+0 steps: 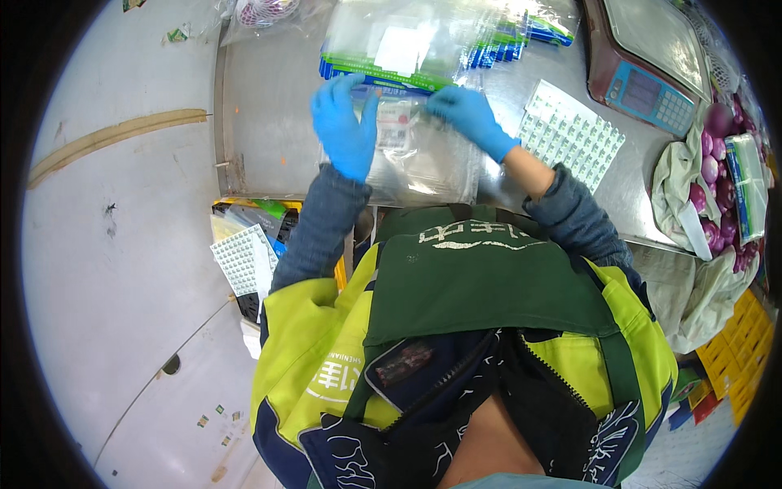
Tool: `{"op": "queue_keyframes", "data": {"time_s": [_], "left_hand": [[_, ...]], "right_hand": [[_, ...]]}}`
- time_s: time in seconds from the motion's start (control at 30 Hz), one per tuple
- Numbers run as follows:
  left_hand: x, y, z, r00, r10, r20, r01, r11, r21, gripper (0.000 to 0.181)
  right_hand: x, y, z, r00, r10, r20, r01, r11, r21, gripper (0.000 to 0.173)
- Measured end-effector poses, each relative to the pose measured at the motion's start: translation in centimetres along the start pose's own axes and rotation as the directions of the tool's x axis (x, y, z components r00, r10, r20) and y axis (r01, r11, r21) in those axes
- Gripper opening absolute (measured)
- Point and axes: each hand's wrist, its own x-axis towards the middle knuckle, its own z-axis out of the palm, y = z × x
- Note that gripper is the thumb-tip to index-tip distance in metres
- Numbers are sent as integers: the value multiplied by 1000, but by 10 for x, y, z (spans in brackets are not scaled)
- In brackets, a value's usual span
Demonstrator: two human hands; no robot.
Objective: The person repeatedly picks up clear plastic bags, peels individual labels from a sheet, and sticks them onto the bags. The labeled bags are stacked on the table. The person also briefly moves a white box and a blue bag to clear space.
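Observation:
My left hand (345, 131), in a blue glove, is at the left edge of a stack of clear plastic bags (421, 174). Its thumb and fingers are apart, the fingertips by the blue-and-green printed band. Across from it, my gloved right hand (467, 116) has its fingers bunched at the band's right end; whether they pinch the film is hidden. Between the hands a white printed label (394, 125) lies on the nearer bags. Farther up, more clear bags (366, 30) with green and blue edges overlap, a blank white paper piece (403, 50) on them.
Right of my hands, a sheet of small stickers (568, 137) rests on the metal table (269, 110). A digital scale (647, 91) stands at the far right, above red onions (712, 183) in a sack. Another sticker sheet (244, 260) lies over a crate at lower left. Netted onions (266, 11) sit top left.

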Motion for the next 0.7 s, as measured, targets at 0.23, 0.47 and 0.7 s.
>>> {"op": "queue_keyframes", "data": {"time_s": [0.23, 0.47, 0.7], "left_hand": [[-11, 73, 21, 966, 166, 199, -161, 986, -43, 49], [-23, 36, 51, 857, 69, 510, -154, 980, 128, 60], [-73, 43, 35, 780, -11, 625, -131, 975, 181, 60]], "right_hand": [[32, 9, -42, 979, 132, -155, -20, 820, 572, 41], [18, -9, -16, 939, -221, -264, 235, 972, 21, 44], [62, -15, -52, 924, -136, -359, 54, 972, -229, 31]]}}
